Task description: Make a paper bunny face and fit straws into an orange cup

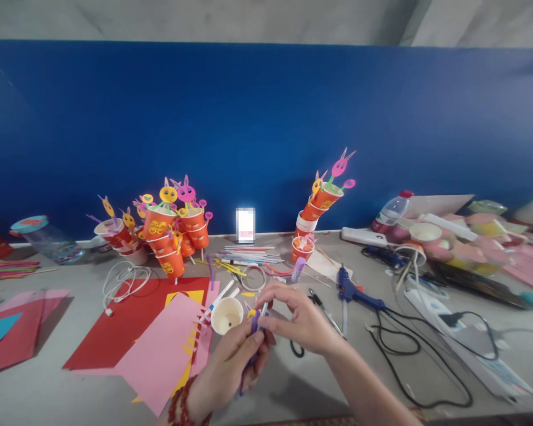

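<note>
My left hand (pixel 231 364) is closed around a purple straw (pixel 254 324) that sticks up from the fist and runs down past the fingers. My right hand (pixel 299 316) pinches the top of the same straw, fingers curled, just to the right of the left hand. Both hands hover over the grey table (pixel 320 384). A white paper cup (pixel 227 314) lies on its side right behind the left hand, with a blue and white pen (pixel 216 302) beside it.
Pink paper (pixel 160 349) and red paper (pixel 119 322) lie at left. Orange cup crafts (pixel 171 234) with rabbit toppers stand at the back, another stack (pixel 315 207) at centre right. A blue glue gun (pixel 350 290), black cable (pixel 404 355), scissors (pixel 326 313) and clutter fill the right.
</note>
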Motion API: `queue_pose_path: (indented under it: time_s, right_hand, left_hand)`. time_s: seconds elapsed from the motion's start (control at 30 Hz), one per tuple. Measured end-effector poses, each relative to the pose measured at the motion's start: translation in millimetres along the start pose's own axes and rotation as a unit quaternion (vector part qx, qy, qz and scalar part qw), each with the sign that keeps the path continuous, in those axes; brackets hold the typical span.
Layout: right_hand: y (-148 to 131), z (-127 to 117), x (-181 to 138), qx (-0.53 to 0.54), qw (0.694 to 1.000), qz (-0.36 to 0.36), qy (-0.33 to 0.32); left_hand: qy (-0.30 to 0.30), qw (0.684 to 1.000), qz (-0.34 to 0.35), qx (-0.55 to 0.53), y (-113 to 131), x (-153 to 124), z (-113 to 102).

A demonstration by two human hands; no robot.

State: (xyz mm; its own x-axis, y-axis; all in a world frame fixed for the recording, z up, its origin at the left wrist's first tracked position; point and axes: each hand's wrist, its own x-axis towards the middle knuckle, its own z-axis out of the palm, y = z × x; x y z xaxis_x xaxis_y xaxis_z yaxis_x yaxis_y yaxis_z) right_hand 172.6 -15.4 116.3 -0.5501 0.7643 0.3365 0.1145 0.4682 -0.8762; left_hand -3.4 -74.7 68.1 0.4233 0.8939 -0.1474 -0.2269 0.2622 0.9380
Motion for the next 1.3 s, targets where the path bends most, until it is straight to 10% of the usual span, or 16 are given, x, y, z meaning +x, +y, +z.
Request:
queue_pose_path:
  time_s: [1.3]
  right_hand:
    - [-26.5,-19.3,16.6,-0.180,0.969,-0.084,-0.145]
  left_hand:
    - [-0.016,0.993,0.008,0.117,6.0,-4.1,-2.4]
